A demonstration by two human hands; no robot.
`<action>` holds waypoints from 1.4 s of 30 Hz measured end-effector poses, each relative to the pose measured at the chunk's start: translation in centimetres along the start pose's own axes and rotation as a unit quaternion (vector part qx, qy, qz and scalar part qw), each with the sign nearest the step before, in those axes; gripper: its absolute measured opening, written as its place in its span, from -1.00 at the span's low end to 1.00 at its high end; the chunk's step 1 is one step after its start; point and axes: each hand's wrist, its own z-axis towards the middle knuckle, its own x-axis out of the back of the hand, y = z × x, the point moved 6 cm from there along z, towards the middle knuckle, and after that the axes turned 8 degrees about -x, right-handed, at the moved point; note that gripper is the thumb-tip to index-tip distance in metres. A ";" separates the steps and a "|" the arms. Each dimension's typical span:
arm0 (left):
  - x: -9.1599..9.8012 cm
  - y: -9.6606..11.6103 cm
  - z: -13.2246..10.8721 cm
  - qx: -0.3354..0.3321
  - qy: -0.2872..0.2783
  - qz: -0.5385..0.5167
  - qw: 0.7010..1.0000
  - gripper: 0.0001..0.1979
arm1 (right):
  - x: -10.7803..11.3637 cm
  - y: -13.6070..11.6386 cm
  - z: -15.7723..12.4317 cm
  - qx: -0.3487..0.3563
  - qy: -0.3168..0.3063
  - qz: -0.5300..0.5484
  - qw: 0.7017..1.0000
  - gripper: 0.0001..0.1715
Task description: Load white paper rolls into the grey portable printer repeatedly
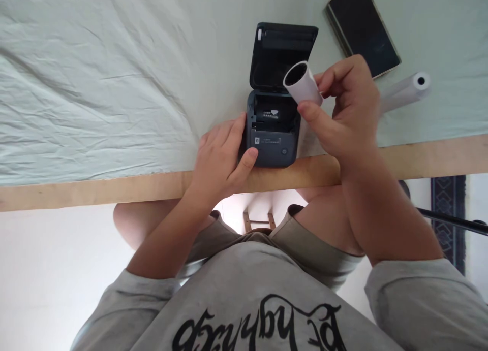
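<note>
A small dark blue label printer [272, 150] stands near the front edge of the bed-like surface, its black lid [282, 56] swung up. The paper bay shows inside, with a small white label in it. My left hand [223, 153] rests against the printer's left side, fingers stretched out and thumb at its front corner. Just above the bay's right side, my right hand [343, 107] pinches a short white paper roll [305, 84] between thumb and fingers. The roll is tilted, and its hollow core faces up and left.
A black tablet-like device [364, 28] lies at the upper right. Partly behind my right hand is a longer white roll [406, 91]. Pale green cloth [114, 87] covers the surface, with a wooden edge [95, 191] along the front.
</note>
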 end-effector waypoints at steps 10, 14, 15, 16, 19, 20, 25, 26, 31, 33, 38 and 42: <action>0.2 0.6 0.2 0.010 -0.039 0.030 0.999 -0.15 | -1.7 -0.2 0.6 0.020 -0.086 -0.081 0.993 -0.78; 0.3 0.7 0.2 0.016 -0.050 0.033 0.998 -0.16 | -1.1 -0.8 0.8 0.029 -0.055 -0.082 0.995 -0.83; 0.3 0.8 0.2 0.017 -0.050 0.034 0.998 -0.16 | -1.0 -1.1 0.9 0.033 -0.051 -0.077 0.995 -0.83; 0.3 0.8 0.2 0.017 -0.051 0.033 0.998 -0.16 | -0.9 -1.3 0.9 0.038 -0.049 -0.072 0.996 -0.84; 0.3 0.8 0.2 0.015 -0.053 0.029 0.998 -0.17 | -1.0 -1.9 0.7 0.052 -0.059 -0.071 0.994 -0.84; 0.3 0.8 0.2 0.016 -0.050 0.026 0.998 -0.17 | -1.0 -2.1 0.5 0.055 -0.066 -0.073 0.994 -0.84; 1.2 0.6 0.0 0.000 0.009 -0.063 0.998 -0.21 | -1.8 -4.3 -0.5 0.113 -0.109 -0.063 0.986 -0.84; 1.6 0.6 -0.1 -0.005 0.034 -0.093 0.995 -0.24 | -2.0 -4.8 -0.8 0.130 -0.112 -0.065 0.983 -0.83; 2.3 0.9 -0.4 -0.056 0.071 -0.228 0.969 -0.35 | -2.8 -7.0 -2.1 0.179 -0.093 -0.054 0.978 -0.82; 2.0 1.0 -0.3 -0.064 0.051 -0.249 0.965 -0.34 | -3.3 -7.1 -2.3 0.163 -0.107 -0.066 0.978 -0.87; 1.4 0.7 -0.1 -0.034 0.048 -0.271 0.961 -0.24 | -3.4 -7.0 -2.4 0.162 -0.105 -0.055 0.980 -0.87; 1.6 0.8 0.0 -0.067 0.075 -0.293 0.951 -0.35 | -3.0 -6.9 -2.1 0.161 -0.106 -0.036 0.981 -0.83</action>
